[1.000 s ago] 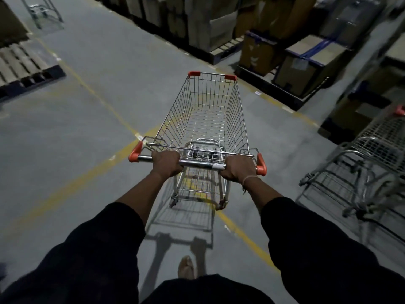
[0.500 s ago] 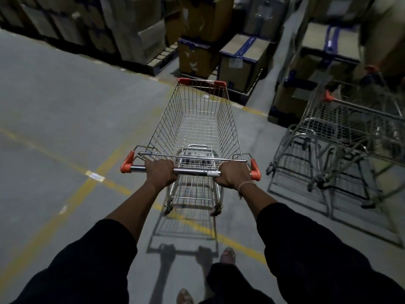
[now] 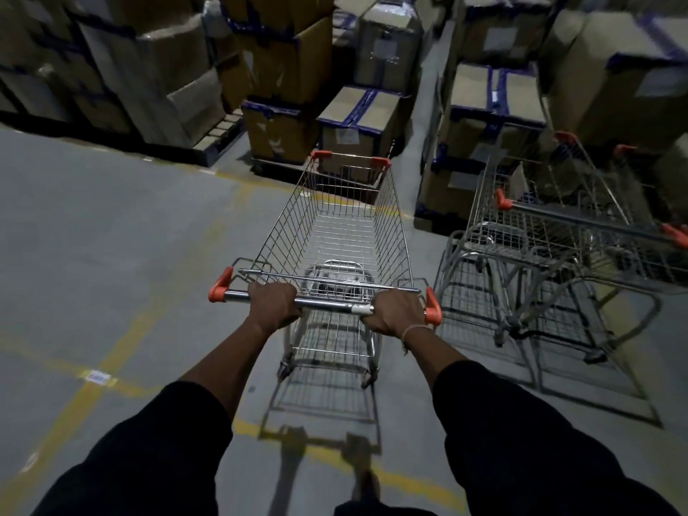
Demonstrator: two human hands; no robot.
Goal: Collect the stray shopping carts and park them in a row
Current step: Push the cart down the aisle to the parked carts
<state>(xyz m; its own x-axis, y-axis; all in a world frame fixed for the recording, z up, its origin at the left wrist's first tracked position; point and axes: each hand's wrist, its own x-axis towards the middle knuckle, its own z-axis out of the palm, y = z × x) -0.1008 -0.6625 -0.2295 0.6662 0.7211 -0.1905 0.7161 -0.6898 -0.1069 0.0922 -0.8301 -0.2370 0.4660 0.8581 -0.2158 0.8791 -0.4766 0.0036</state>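
An empty wire shopping cart (image 3: 337,232) with orange corner caps stands straight in front of me on the grey floor. My left hand (image 3: 273,305) grips its metal handle bar near the left end, and my right hand (image 3: 396,310) grips the bar near the right end. Just to the right stand parked carts (image 3: 551,247), nested together, with orange handle ends, facing the same way. A narrow gap separates my cart from them.
Stacked cardboard boxes (image 3: 350,124) on pallets fill the far side, close to my cart's front. More boxes (image 3: 491,106) rise behind the parked carts. Yellow lines (image 3: 123,348) cross the floor on the left, where open concrete stretches away.
My cart and I have turned right and rolled forward. The parked carts have come from the right edge to beside my cart, and the boxes are nearer. Both hands stay on the handle.
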